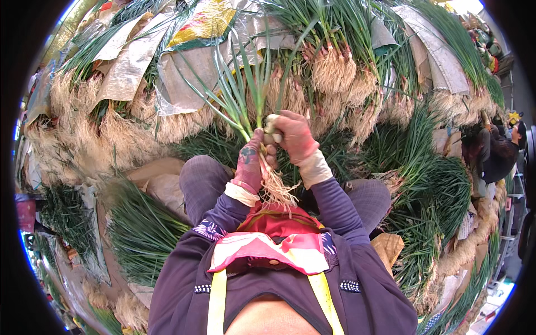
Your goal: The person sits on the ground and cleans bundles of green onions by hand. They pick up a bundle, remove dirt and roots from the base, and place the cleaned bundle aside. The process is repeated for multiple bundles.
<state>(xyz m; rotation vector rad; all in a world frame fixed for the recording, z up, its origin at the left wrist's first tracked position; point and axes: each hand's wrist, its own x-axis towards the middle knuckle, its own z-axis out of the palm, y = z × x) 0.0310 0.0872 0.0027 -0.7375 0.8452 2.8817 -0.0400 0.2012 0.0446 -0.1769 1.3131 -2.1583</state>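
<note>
A small bunch of green garlic plants (248,111) stands in front of my lap, leaves spreading upward and pale roots (276,188) hanging down. My left hand (249,161), in a worn pink glove with a light cuff, grips the stems just above the roots. Beside it, my right hand (293,134), gloved too, has its fingers curled close against the stems. Motion blurs that hand, and whether it pinches a leaf is hidden. Below the roots lies the red apron (276,220) across my lap.
Ahead rises a long heap of green garlic, roots (331,69) facing me, partly covered by plastic sheets (188,79). Loose leafy piles lie at my left (142,230) and right (439,192). A brown paper piece (387,249) is near my right hip. Another person (498,153) sits far right.
</note>
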